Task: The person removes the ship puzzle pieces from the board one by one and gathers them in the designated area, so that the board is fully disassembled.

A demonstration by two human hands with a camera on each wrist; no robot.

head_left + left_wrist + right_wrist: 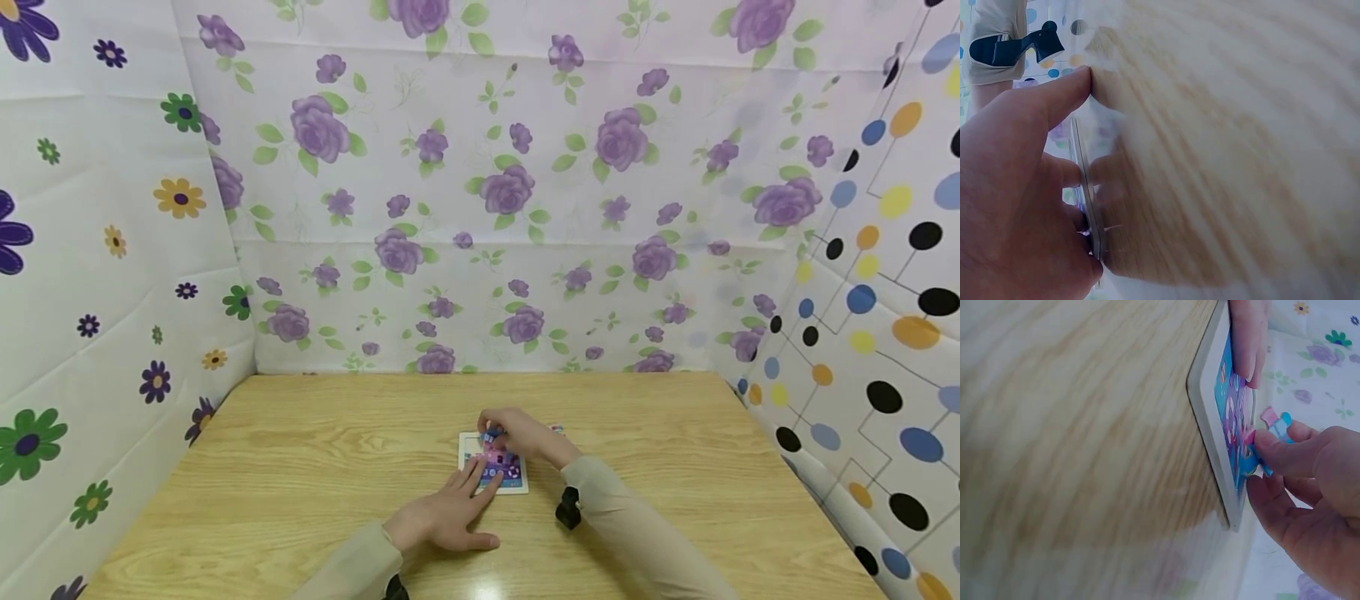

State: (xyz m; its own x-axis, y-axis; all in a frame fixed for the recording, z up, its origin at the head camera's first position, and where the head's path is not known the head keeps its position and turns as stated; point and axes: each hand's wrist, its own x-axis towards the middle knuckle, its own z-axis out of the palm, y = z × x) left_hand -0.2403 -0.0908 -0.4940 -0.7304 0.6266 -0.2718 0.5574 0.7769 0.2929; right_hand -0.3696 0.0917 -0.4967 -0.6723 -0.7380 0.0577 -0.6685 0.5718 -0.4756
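Observation:
A white-framed jigsaw board (521, 485) with a pink and blue picture lies flat in the middle of the wooden table (300, 467). My left hand (467, 493) rests on its near left corner with straight fingers; the fingertips (1247, 344) press on the picture, and the thumb (1054, 100) lies on the table beside the board's edge (1088, 194). My right hand (502, 431) hovers over the far part of the board and pinches a small pink and blue puzzle piece (1274, 422) between thumb and fingers, close to the picture surface (1227, 419).
A small loose piece (557, 429) lies on the table just beyond my right hand. Flower-patterned sheets (480, 208) wall the table at the back and left, a dotted one (885, 317) at the right. A black strap (567, 507) sits on my right wrist.

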